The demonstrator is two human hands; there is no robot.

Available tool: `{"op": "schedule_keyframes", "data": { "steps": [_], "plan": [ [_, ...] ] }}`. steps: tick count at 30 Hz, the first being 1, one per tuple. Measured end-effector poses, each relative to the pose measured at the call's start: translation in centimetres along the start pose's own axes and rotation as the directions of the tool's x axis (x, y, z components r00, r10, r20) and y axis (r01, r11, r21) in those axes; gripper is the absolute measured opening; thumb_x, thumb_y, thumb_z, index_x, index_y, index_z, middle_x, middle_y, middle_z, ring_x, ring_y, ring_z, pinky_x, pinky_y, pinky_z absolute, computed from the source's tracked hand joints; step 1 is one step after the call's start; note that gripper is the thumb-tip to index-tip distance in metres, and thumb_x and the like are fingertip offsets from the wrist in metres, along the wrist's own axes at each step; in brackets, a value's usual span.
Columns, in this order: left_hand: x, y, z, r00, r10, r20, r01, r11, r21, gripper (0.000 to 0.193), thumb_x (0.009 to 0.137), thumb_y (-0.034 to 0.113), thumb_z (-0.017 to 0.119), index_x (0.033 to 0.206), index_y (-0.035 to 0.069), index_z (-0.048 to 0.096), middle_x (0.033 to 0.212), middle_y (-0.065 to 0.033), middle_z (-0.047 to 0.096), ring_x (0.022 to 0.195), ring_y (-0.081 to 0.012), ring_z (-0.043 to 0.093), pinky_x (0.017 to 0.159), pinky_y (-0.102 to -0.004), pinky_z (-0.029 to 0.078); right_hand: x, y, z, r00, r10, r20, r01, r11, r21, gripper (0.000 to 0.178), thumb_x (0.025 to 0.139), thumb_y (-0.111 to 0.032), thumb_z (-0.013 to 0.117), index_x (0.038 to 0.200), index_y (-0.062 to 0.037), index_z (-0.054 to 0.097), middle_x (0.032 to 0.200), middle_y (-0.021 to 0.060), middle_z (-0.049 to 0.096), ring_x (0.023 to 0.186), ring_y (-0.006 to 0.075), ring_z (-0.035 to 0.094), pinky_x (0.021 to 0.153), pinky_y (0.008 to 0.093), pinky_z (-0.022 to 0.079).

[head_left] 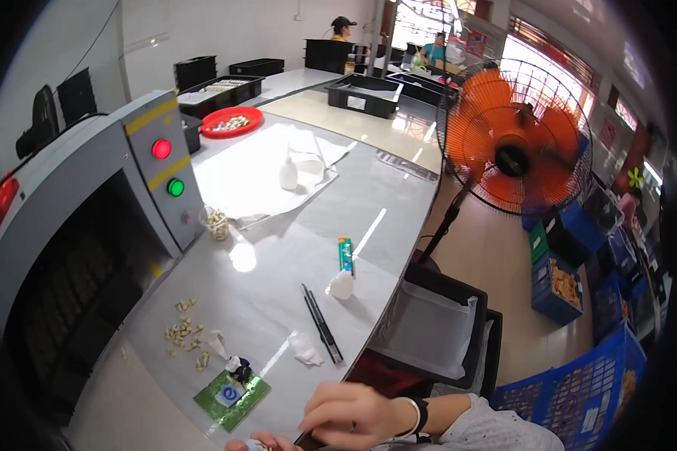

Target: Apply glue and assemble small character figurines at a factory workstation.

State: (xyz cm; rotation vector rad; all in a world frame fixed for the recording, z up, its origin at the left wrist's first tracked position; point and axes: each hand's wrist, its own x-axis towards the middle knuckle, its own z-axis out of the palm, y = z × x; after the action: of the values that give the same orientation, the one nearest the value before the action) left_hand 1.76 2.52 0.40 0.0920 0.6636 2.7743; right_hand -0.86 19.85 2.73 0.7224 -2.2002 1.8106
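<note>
My right hand (pixel 350 415) is at the lower middle by the table's front edge, its fingers bent inward. Whatever its fingertips may pinch is hidden. Only the fingers of my left hand (pixel 269 442) show, at the bottom rim, closed around something pale that I cannot make out. Just beyond them lies a green square pad (pixel 242 410) with a blue-and-white patch. A small black-and-white bundle (pixel 238 368) rests on the pad's far edge. Loose small brass-coloured pieces (pixel 182 332) are scattered to its left. A crumpled white tissue (pixel 305 349) and a slim black tool (pixel 321 323) lie to the right.
A grey machine (pixel 147 161) with red and green lights stands at left. Farther back are a clear cup (pixel 217 224), a white bottle (pixel 288 174) and a red tray (pixel 232 122). An orange fan (pixel 513 154) and black crates (pixel 429 331) flank the table's right side. Other people work far off.
</note>
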Motion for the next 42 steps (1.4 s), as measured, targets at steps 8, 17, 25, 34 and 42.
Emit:
{"op": "schedule_keyframes", "data": {
  "steps": [8, 17, 25, 34, 42],
  "plan": [
    [0.3, -2.9, -1.3, 1.000, 0.020, -0.006, -0.014, 0.871, 0.490, 0.051, 0.076, 0.009, 0.057, 0.119, 0.014, 0.031, 0.109, -0.0092, 0.042, 0.093, -0.0206, 0.047, 0.079, -0.0312, 0.042, -2.6, 0.6, 1.4, 0.974, 0.210, 0.085, -0.226, 0.908, 0.352, 0.024, 0.079, -0.018, 0.061, 0.093, 0.0006, 0.057, 0.083, 0.0098, 0.051, 0.072, 0.0201, 0.053, 0.059, 0.0262, 0.042],
    [-0.4, -1.6, 1.1, 1.000, -0.011, -0.020, 0.022, 0.656, 0.754, 0.036, 0.075, -0.005, 0.058, 0.107, 0.004, 0.045, 0.089, -0.0060, 0.051, 0.078, -0.0097, 0.047, 0.064, -0.0183, 0.039, -10.6, 4.9, -7.0, 0.731, 0.407, -0.548, -0.208, 0.897, 0.389, 0.018, 0.080, -0.003, 0.052, 0.097, -0.0003, 0.049, 0.091, 0.0027, 0.051, 0.084, 0.0083, 0.051, 0.071, 0.0215, 0.043],
    [-0.9, 1.8, -1.0, 0.944, 0.328, -0.037, -0.013, 0.149, 0.989, 0.015, 0.074, -0.002, 0.060, 0.088, 0.000, 0.054, 0.078, -0.0058, 0.056, 0.066, -0.0116, 0.051, 0.059, -0.0208, 0.043, -13.1, 15.7, -21.1, 0.634, 0.203, -0.746, -0.691, 0.582, -0.429, 0.017, 0.076, -0.017, 0.057, 0.079, -0.0007, 0.057, 0.074, 0.0079, 0.060, 0.073, 0.0225, 0.057, 0.063, 0.0312, 0.044],
    [-1.1, 3.0, -4.2, 0.917, 0.392, -0.077, 0.070, 0.031, 0.997, 0.009, 0.079, 0.001, 0.055, 0.088, 0.000, 0.055, 0.076, -0.0056, 0.055, 0.064, -0.0129, 0.049, 0.056, -0.0225, 0.042, -8.2, 33.3, -23.5, 0.711, 0.254, -0.656, -0.701, 0.169, -0.693, 0.017, 0.076, -0.020, 0.054, 0.081, -0.0062, 0.063, 0.089, 0.0128, 0.060, 0.087, 0.0272, 0.056, 0.071, 0.0357, 0.049],
    [-1.0, 3.0, -4.2, 0.894, 0.446, -0.035, 0.039, 0.002, 0.999, 0.008, 0.079, 0.002, 0.056, 0.087, -0.001, 0.054, 0.079, -0.0067, 0.055, 0.069, -0.0145, 0.050, 0.062, -0.0237, 0.042, -6.7, 36.2, -22.7, 0.640, 0.389, -0.663, -0.757, 0.174, -0.629, 0.017, 0.075, -0.015, 0.054, 0.084, -0.0051, 0.064, 0.094, 0.0151, 0.058, 0.090, 0.0295, 0.056, 0.075, 0.0372, 0.048]
  ]
}}
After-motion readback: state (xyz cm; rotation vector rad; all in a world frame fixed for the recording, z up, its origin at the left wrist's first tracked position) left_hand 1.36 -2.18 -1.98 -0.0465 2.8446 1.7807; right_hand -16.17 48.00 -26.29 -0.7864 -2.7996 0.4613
